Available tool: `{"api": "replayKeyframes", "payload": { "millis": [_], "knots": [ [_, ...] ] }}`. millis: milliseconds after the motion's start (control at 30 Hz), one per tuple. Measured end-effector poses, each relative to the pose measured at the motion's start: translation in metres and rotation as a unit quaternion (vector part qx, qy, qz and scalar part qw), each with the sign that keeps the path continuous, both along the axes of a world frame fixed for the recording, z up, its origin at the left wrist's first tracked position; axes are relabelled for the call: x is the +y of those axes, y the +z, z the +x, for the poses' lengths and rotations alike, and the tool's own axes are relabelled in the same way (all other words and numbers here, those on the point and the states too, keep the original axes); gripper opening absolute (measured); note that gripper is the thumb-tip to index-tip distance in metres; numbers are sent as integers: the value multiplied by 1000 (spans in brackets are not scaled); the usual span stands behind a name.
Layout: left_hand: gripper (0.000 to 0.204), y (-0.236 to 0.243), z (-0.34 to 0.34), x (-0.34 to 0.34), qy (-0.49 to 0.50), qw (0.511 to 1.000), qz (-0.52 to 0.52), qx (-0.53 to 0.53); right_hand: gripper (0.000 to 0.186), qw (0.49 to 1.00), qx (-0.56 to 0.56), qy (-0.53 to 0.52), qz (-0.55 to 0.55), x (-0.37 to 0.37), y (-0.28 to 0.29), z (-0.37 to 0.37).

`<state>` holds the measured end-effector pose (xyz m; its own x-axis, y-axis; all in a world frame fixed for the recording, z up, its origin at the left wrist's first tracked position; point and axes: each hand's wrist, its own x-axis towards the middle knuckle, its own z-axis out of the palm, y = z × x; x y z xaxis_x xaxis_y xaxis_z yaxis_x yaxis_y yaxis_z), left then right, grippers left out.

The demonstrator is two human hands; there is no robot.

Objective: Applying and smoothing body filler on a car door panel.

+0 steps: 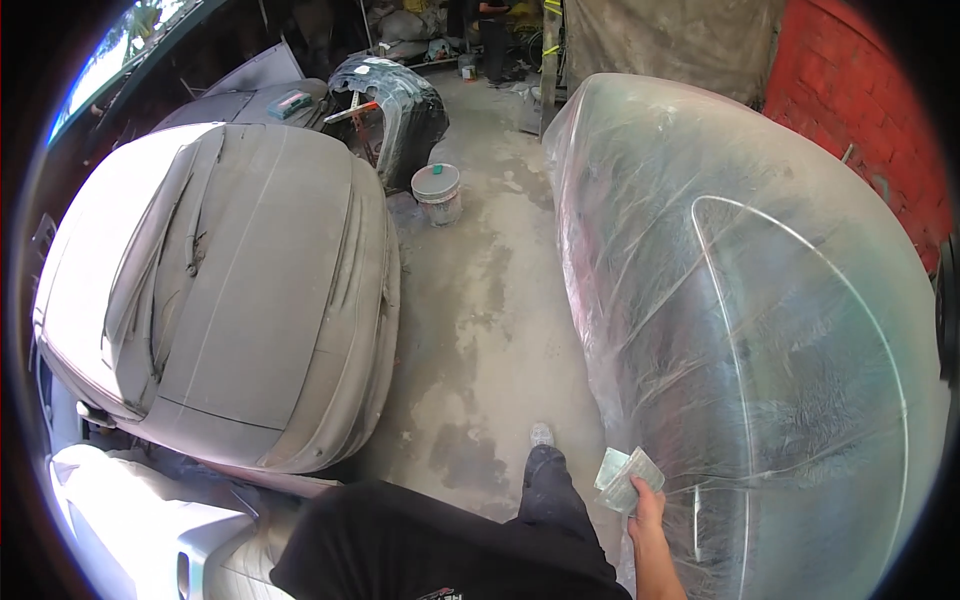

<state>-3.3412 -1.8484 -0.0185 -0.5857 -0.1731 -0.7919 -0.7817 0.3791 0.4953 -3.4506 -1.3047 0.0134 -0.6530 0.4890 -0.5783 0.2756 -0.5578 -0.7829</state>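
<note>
My right hand (648,508) is closed around a small stack of pale grey-green flat sheets (622,482), thumb on top. The sheets look folded, and one lighter piece sticks out at the left. This hand is low and right of centre, beside the near left side of a car under clear plastic film (800,330). Whether the hand touches the film I cannot tell. My left hand is out of view. One of my legs (550,490) is stretched forward on the concrete floor (490,340).
A dust-covered car (250,290) stands on the left, a white car body part (140,520) nearer. Ahead are a bucket (437,205) with a green item on top and a dark bumper (410,115). Farther off stands a person (493,40). A red brick wall (870,90) is at right.
</note>
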Motion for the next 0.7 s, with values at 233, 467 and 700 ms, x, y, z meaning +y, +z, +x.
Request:
{"api": "replayKeyframes", "payload": {
  "millis": [233,467,700],
  "knots": [
    [57,60,-141,57,-24,998,-35,-38,44,998,-11,55,-20,20,35,-244],
    [57,131,-290,114,-98,995,16,14,30,982,130,138,-14,12,98,-400],
    [57,166,-448,165,-246,955,158,40,36,988,43,147,-27,6,83,-439]
  ]
}}
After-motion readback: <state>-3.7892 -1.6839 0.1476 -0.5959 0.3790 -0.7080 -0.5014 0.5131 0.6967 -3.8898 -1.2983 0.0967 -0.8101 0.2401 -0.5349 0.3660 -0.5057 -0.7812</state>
